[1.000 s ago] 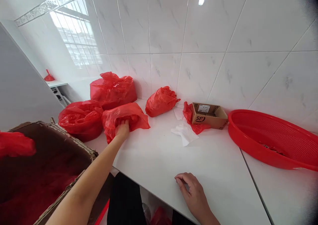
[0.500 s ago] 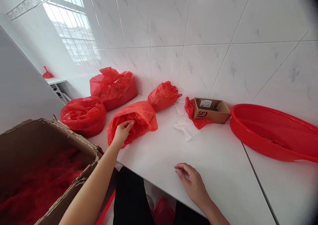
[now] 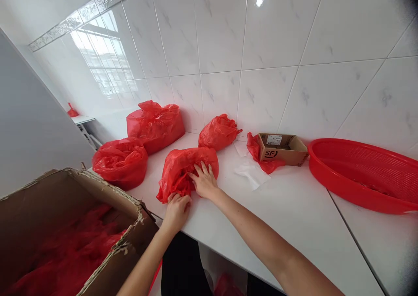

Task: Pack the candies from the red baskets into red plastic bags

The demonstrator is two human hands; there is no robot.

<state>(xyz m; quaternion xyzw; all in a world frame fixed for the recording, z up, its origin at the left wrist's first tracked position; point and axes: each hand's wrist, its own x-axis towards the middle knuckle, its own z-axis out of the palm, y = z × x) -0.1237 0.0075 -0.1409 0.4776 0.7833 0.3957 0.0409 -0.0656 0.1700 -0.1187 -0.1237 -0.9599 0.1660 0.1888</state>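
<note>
Red plastic is now under both our hands: our right hand (image 3: pixel 204 183) has left the counter (image 3: pixel 277 209) and lies with fingers spread on top of the bag (image 3: pixel 183 163), while our left hand (image 3: pixel 176 209) has slid down, fingers curled and pinching its near edge.

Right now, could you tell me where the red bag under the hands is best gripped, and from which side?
Probably the bunched loose plastic at its near end, coming from the front edge of the counter. The bag lies slumped on its side with its full part farther back; the left hand pinches that end, the right hand rests flat on top.
</note>
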